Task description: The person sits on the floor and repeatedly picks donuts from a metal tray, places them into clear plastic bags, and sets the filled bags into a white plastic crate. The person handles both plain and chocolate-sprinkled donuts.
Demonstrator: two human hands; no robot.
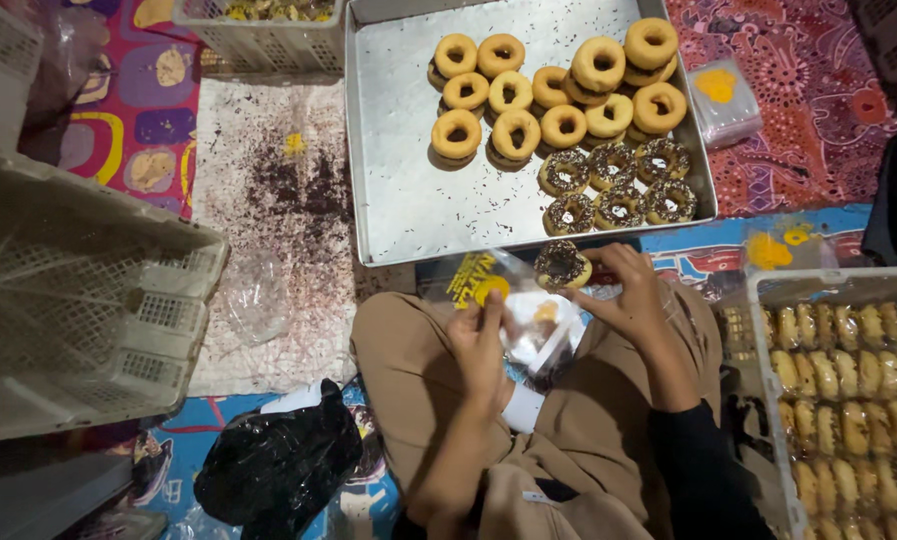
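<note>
My right hand [626,295] holds a sprinkle-covered doughnut [561,265] just above my lap. My left hand [480,345] grips a clear plastic bag [488,285] with yellow print, held open beside the doughnut. Right behind them lies a metal tray [408,190] with several plain glazed doughnuts [563,85] and several sprinkled doughnuts [618,185] at its right side. I sit cross-legged in tan trousers.
A white plastic crate [78,300] stands at the left. A second crate [768,400] at the right holds rows of bagged doughnuts. A black plastic bag [278,465] lies by my left knee. A cloth with spilled sprinkles [278,190] lies left of the tray.
</note>
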